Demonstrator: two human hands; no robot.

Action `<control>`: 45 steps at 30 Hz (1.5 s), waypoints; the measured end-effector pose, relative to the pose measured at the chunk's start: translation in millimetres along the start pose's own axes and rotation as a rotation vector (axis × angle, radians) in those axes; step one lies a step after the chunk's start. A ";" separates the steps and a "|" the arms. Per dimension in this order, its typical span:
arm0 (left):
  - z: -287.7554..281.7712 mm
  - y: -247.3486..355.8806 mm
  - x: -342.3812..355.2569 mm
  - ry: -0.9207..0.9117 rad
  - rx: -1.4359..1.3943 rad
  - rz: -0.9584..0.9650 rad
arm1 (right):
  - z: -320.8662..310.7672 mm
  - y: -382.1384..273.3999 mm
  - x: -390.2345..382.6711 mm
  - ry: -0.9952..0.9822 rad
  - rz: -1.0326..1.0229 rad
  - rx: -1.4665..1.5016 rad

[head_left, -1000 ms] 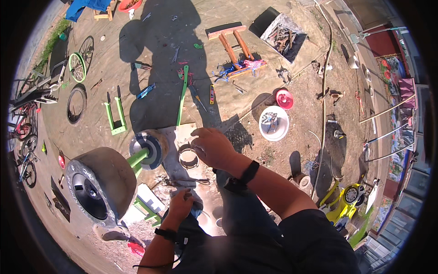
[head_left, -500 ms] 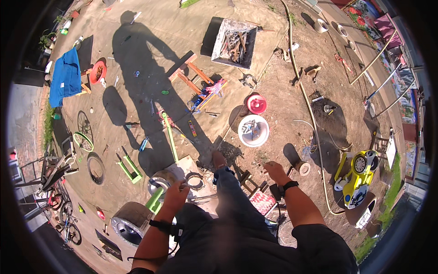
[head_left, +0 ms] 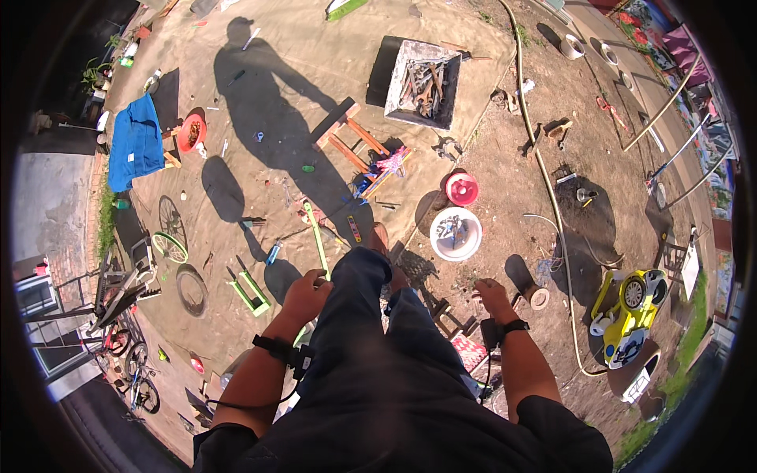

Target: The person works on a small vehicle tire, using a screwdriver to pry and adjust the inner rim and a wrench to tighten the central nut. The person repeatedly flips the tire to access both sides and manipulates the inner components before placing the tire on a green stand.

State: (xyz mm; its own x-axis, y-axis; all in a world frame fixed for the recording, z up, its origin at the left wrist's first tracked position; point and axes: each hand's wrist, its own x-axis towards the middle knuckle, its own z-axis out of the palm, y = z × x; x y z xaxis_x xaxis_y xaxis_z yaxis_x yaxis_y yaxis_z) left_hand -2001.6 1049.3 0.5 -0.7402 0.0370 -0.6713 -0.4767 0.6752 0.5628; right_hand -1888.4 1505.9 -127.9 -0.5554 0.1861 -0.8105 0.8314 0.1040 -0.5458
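My left hand hangs in front of my left thigh, loosely bent, with nothing seen in it. Its fingertips appear close to the lower end of a long light-green bar on the ground, but I cannot see them touching. My right hand hangs on the other side of my legs, fingers apart and holding nothing. Nearest to it are a round tan ring-shaped piece and a red-and-white patterned seat. A green U-shaped frame lies left of my left hand.
Ahead are a white basin of small parts, a red bowl, a wooden stool on its side and a metal tray of tools. A hose crosses the right side, near a yellow toy car. Bicycles stand left.
My left leg has come forward and covers the board and round parts near my feet. The ground things have shifted rightward in view. Both hands remain low at my sides.
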 end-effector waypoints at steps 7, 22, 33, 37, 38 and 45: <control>-30.2 1.4 52.0 -0.038 0.082 -0.016 | -3.5 -59.6 41.0 0.047 -0.018 0.058; -94.5 24.2 129.8 -0.085 0.083 -0.057 | 55.5 -163.1 140.5 -0.085 -0.417 -0.185; -94.4 44.0 178.0 -0.112 0.015 -0.126 | 37.0 -216.4 138.3 0.048 -0.111 -0.143; -94.0 69.7 206.9 -0.124 -0.036 -0.154 | 27.8 -221.5 152.5 0.082 -0.043 -0.137; -93.4 76.2 212.8 -0.137 -0.022 -0.170 | 27.6 -228.9 153.3 0.093 -0.032 -0.121; -71.7 148.2 255.9 -0.229 0.025 -0.109 | -2.2 -248.6 175.1 0.064 0.035 -0.134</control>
State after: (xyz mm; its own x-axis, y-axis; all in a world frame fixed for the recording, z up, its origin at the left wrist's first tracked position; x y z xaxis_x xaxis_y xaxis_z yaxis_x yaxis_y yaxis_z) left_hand -2295.7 1106.0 -53.4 -0.5567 0.1271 -0.8210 -0.5342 0.7020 0.4709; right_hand -2192.3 1514.8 -133.7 -0.5278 0.2536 -0.8106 0.8473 0.2248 -0.4813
